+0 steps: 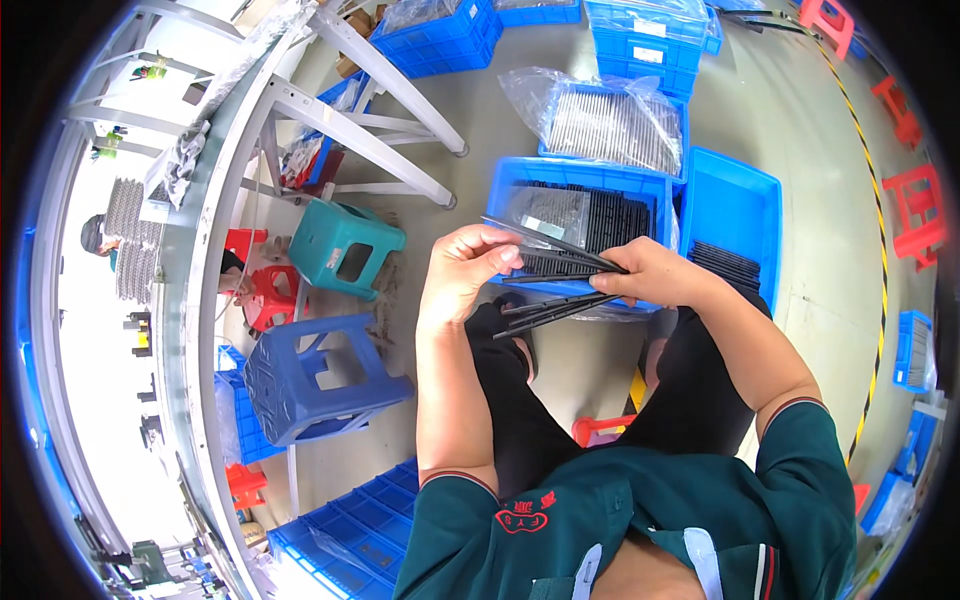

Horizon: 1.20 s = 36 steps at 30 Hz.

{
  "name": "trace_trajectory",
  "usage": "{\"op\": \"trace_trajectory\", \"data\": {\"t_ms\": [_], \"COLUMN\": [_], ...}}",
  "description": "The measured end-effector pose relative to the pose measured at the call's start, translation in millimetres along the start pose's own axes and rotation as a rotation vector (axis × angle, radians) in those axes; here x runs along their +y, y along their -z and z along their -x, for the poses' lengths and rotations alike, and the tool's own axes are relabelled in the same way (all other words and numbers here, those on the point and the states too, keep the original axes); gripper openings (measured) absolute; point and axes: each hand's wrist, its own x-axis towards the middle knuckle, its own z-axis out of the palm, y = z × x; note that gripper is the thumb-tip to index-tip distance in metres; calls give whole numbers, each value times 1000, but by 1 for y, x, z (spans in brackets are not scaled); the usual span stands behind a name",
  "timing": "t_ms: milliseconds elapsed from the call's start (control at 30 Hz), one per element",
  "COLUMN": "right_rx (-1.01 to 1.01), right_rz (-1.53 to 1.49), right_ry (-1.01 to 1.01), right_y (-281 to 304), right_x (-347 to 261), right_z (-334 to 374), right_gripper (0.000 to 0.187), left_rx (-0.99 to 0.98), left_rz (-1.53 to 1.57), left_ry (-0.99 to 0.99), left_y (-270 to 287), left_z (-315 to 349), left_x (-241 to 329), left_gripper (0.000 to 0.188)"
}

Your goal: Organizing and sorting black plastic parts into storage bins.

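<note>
My right hand (650, 272) is closed round the ends of several thin black strips (553, 307), which fan out to the left. My left hand (466, 265) pinches at the upper strips of the fan, thumb and fingertips together. Both hands are above the near side of a blue crate (585, 168). Rows of similar black strips (620, 222) stand in that crate, partly under a clear plastic bag (550, 212). A few more black strips (725, 262) lie in the blue tray (735, 195) to the right. The strips' exact kind cannot be told.
Farther back, a blue crate holds grey strips (615, 128) under plastic, before stacked blue crates (648, 50). At left are a teal stool (320, 245), a blue stool (300, 385) and a long table (190, 270). Red stools (915, 210) stand beyond the striped floor line.
</note>
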Motion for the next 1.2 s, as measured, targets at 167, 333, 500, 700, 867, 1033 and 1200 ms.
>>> {"op": "trace_trajectory", "data": {"t_ms": [167, 333, 500, 700, 867, 1033, 1200], "right_rx": [-2, -39, -86, -109, -188, -197, -154], "right_rz": [15, -9, 43, 52, 19, -66, -39], "right_ry": [-20, -36, 11, 3, -26, -49, 19], "right_y": [-1, 1, -2, -1, 3, 2, -1], "right_x": [1, -4, 1, -1, 4, 3, 5], "right_z": [-1, 2, 1, 2, 3, 5, 1], "right_gripper": [35, 36, 32, 31, 31, 31, 29], "left_rx": [12, 150, 114, 46, 47, -20, 8], "left_rz": [0, -9, 76, 95, 7, 31, 218], "left_ry": [3, -105, -120, -122, -105, -68, -57], "left_y": [-3, 20, 17, 19, 23, 17, 5], "left_z": [-1, 3, 1, 4, 9, 7, 2], "left_x": [-1, 8, 5, 6, 6, 6, 0], "left_gripper": [16, 16, 19, 19, 17, 16, 16]}}
